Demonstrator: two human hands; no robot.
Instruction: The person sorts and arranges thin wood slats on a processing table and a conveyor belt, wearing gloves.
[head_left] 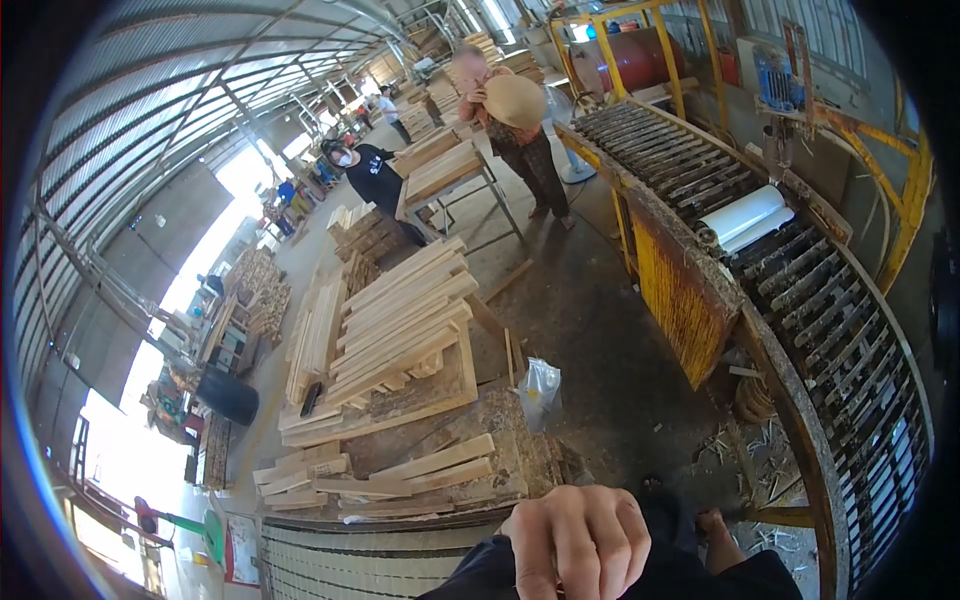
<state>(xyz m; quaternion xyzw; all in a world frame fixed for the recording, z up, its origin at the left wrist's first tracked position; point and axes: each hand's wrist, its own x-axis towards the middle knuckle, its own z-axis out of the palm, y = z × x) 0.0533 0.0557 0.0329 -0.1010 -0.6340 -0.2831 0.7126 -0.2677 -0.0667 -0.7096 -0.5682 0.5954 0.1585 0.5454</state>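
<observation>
My left hand [578, 543] is at the bottom middle of the head view, close to the camera. Its knuckles are uppermost and the fingers curl down towards me, closed. Whatever lies inside the fingers, if anything, is hidden below the frame edge. Dark cloth [470, 572] shows just left of the hand. My right hand is out of sight. Beyond my left hand, short wooden strips [440, 468] lie loosely on a worn board, and a clear plastic bag [540, 388] hangs at its corner.
Long wooden slats [400, 325] are stacked further out. A slatted conveyor [800, 270] with a white roller [745, 215] curves along the right. One person [515, 130] holds a conical hat [515, 101]; another in black [375, 180] stands by a wood-topped table [440, 170]. A bare foot [718, 538] shows below.
</observation>
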